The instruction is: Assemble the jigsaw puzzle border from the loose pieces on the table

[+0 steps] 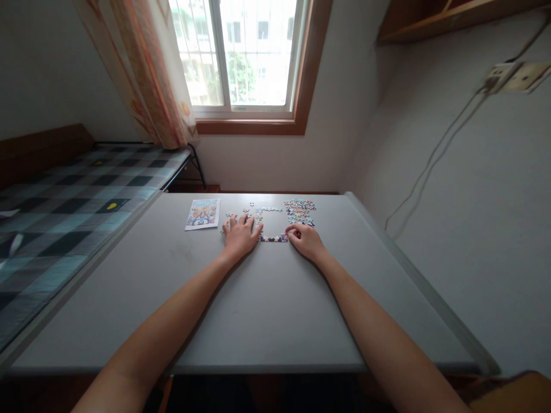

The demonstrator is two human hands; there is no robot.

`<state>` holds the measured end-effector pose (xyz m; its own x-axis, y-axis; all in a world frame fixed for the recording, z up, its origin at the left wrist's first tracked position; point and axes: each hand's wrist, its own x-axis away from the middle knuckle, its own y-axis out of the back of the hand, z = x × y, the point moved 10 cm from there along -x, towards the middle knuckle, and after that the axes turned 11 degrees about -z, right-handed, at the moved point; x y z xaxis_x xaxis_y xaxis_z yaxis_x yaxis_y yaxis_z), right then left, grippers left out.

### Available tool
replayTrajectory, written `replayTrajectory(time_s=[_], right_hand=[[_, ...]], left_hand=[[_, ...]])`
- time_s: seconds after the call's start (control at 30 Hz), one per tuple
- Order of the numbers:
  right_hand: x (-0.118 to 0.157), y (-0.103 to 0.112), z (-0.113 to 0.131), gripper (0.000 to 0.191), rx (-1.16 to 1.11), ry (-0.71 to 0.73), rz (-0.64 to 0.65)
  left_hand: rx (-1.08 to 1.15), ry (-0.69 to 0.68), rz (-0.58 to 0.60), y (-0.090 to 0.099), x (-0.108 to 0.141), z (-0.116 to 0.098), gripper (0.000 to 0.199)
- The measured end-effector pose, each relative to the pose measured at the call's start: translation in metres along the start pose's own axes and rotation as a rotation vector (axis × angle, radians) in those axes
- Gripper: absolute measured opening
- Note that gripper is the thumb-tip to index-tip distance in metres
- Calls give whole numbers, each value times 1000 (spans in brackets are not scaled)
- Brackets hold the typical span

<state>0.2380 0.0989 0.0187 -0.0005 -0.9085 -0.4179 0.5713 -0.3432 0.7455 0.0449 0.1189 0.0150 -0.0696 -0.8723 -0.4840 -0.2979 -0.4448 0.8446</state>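
While left hand (239, 234) splays by puzzle border (272, 239), edge-fitting likely.
Right hand (306, 240) pinched at its near-right corner, hold unclear; needs alignment.

Bare left hand (240, 233), bare right hand (305, 238), slender bare forearms (172, 312)

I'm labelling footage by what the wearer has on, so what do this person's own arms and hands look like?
The left hand and right hand are ungloved, with no ring visible at this size. The left forearm and right forearm are bare, with no sleeve, watch, bracelet or marking visible. Nail details are too small to tell.
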Motion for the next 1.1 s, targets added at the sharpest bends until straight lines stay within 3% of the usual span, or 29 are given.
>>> replayTrajectory(time_s=[0.43,1.1], right_hand=[[0,-1,0,19,2,2,-3],[-1,-1,-1,18,-3,6,-14]], left_hand=[[-41,-2,10,3,1,-2,49],[107,28,23,1,-5,3,37]])
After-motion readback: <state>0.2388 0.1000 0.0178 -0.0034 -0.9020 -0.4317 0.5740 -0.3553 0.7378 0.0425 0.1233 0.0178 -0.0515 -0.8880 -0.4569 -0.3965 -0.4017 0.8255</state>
